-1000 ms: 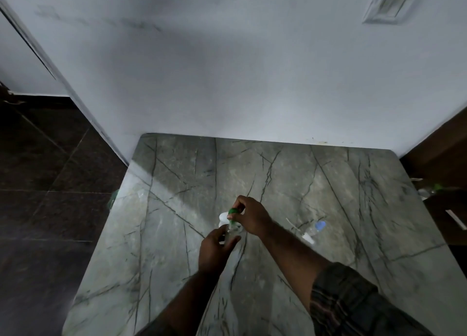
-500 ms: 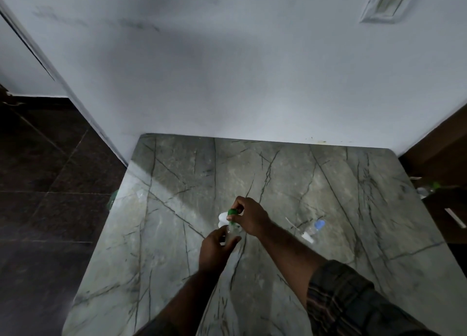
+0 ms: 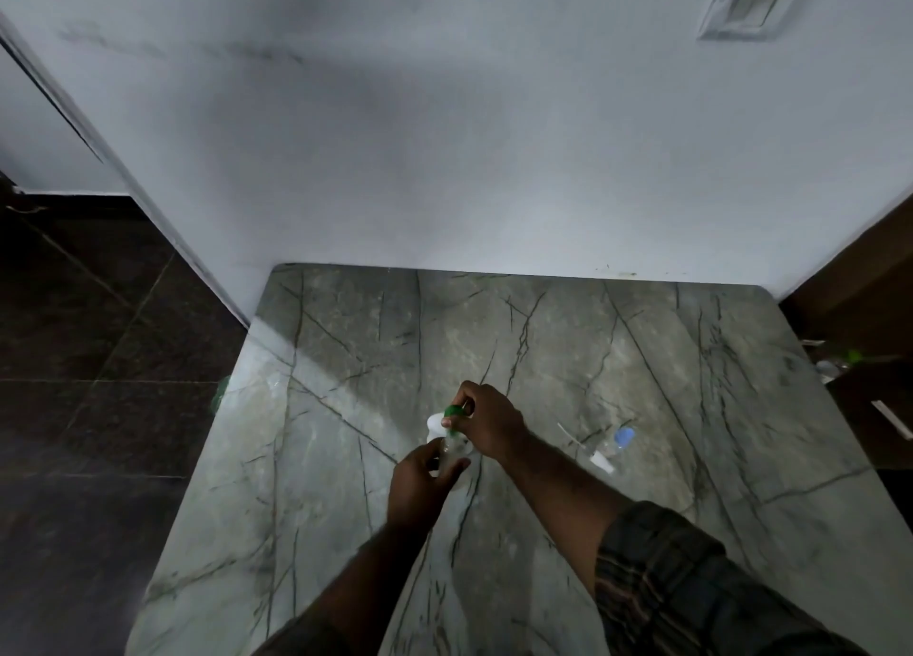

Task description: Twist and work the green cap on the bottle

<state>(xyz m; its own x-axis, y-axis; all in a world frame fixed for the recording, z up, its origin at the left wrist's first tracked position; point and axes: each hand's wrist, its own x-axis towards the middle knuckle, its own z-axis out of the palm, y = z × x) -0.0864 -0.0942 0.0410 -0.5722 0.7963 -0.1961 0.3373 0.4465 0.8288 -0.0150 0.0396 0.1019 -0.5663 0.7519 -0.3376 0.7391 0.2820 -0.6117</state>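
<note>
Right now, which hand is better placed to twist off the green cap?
The right hand: its fingers already pinch the green cap from above, while the left hand grips the clear bottle below.

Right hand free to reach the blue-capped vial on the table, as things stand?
Probably not right away: the right hand is pinching the green cap of the small bottle that the left hand grips. The path looks clear, though; the blue-capped vial lies in the open just right of that forearm.

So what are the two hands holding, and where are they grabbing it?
A small clear bottle. The left hand grips its body, and the right hand pinches its green cap on top.
</note>
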